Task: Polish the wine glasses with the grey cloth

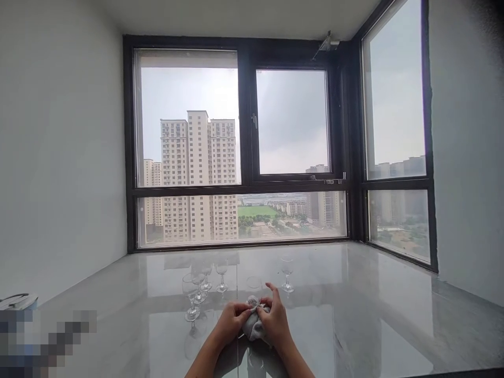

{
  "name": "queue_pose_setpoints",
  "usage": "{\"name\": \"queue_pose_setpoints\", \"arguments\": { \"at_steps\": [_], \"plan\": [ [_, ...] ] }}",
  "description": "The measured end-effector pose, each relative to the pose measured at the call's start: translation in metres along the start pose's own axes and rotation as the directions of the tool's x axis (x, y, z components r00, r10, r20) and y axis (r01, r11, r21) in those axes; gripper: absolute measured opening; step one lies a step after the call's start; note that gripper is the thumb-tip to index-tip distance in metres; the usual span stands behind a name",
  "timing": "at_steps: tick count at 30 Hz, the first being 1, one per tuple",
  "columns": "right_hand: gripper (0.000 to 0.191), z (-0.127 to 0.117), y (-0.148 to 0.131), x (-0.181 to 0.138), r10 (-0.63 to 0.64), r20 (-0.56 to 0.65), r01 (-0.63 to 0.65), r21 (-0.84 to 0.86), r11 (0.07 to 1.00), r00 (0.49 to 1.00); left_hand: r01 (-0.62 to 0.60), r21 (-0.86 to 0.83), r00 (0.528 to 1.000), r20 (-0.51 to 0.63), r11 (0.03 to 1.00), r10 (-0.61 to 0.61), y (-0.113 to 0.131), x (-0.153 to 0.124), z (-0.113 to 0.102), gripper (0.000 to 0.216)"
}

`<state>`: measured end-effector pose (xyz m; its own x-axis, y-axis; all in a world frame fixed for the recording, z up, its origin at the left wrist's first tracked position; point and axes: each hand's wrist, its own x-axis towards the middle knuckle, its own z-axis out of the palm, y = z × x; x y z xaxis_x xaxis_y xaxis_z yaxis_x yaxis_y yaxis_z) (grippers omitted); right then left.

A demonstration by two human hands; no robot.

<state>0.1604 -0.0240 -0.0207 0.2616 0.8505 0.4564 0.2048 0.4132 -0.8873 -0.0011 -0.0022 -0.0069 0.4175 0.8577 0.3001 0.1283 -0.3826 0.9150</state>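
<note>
My left hand [232,319] and my right hand [275,321] meet over a glossy marble counter [354,315], both closed round a grey cloth [254,324] wrapped about a clear wine glass [254,286] whose rim shows just above the cloth. The right index finger sticks up. Several empty wine glasses stand upright beyond the hands: one at the front left [191,299], others behind it [221,275], and one to the right [287,273].
A wide dark-framed window [244,184] runs along the back and right of the counter, with tower blocks outside. A white wall stands on the left. A white object [18,302] sits at the counter's left edge beside a blurred-out patch.
</note>
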Motion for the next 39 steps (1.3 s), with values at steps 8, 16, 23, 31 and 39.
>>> {"name": "queue_pose_setpoints", "arguments": {
  "at_steps": [8, 16, 23, 31, 39],
  "plan": [
    [0.073, 0.005, -0.001, -0.002, -0.011, 0.012, 0.011, 0.031, 0.999, 1.000, -0.008, 0.150, 0.996, -0.086, 0.989, 0.021, -0.003, 0.003, 0.000, 0.032],
    [0.070, 0.008, 0.008, 0.001, 0.031, 0.032, -0.034, 0.085, 0.996, 0.999, 0.027, 0.323, 0.987, -0.160, 0.946, 0.026, -0.010, 0.005, 0.000, 0.020],
    [0.063, 0.002, 0.004, 0.003, -0.006, -0.184, -0.004, -0.051, 0.999, 0.983, -0.042, 0.557, 0.827, -0.447, 0.830, 0.342, -0.004, -0.004, -0.011, 0.026],
    [0.056, -0.025, 0.004, 0.015, 0.071, -0.414, -0.203, -0.285, 0.937, 0.907, 0.268, 0.682, 0.250, -0.732, 0.681, 0.634, 0.003, -0.006, -0.031, 0.037],
    [0.055, -0.039, 0.011, 0.023, 0.077, -0.478, -0.309, -0.428, 0.849, 0.875, 0.401, 0.342, 0.058, -0.935, 0.850, 0.349, 0.012, -0.006, -0.042, 0.069]
  ]
}}
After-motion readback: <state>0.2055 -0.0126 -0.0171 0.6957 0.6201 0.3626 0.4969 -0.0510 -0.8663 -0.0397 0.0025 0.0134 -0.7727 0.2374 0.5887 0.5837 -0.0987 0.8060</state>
